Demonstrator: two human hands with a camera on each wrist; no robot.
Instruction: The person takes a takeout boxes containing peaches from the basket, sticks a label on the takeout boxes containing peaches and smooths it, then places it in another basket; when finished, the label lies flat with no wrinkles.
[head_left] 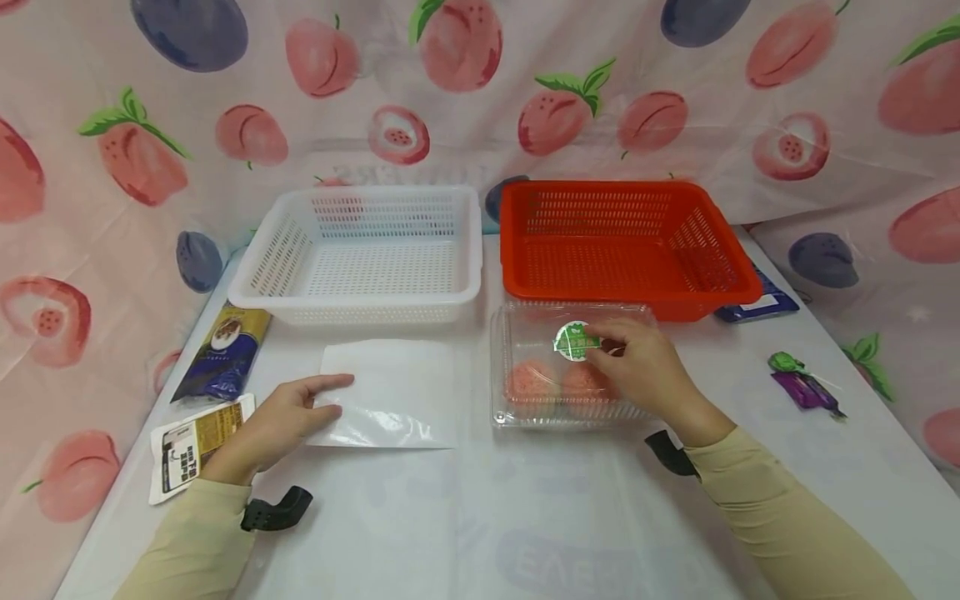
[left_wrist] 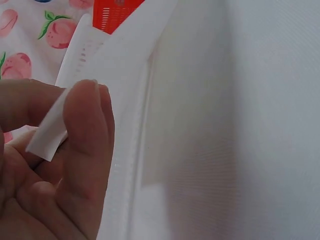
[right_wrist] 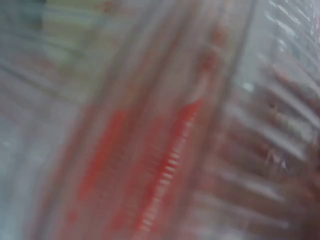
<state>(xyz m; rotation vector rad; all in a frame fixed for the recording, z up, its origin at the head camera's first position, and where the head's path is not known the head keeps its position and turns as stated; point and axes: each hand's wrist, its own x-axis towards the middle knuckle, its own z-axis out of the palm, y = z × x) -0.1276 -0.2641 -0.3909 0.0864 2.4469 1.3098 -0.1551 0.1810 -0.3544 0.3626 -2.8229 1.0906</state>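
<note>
- Two pink round items [head_left: 532, 387] lie inside a clear box [head_left: 517, 343] at 4 o'clock on the table [head_left: 375, 533].
- Round green-and-white sticker [head_left: 572, 340] on the box's lid: pale characters cross its green band, too small to read.
- Right hand [head_left: 645, 365] is at the sticker's 3 o'clock edge, thumb and forefinger close together; I cannot tell whether its grip clasps anything.
- Left hand [head_left: 285, 415] pinches the 9 o'clock edge of a white sheet [head_left: 405, 392], which lies at 7 o'clock; its grip is thumb against forefinger.
- White-and-gold packet [head_left: 202, 442], 8 o'clock: dark Chinese characters, not legible.
- Blue-and-gold packet [head_left: 225, 350], near 9 o'clock: oval emblem, writing too small.
- White basket [head_left: 356, 300] at 10 o'clock, red basket [head_left: 630, 287] at 2.
- Faint lettering [head_left: 577, 568], 5 o'clock: "EVE" can be made out.
</note>
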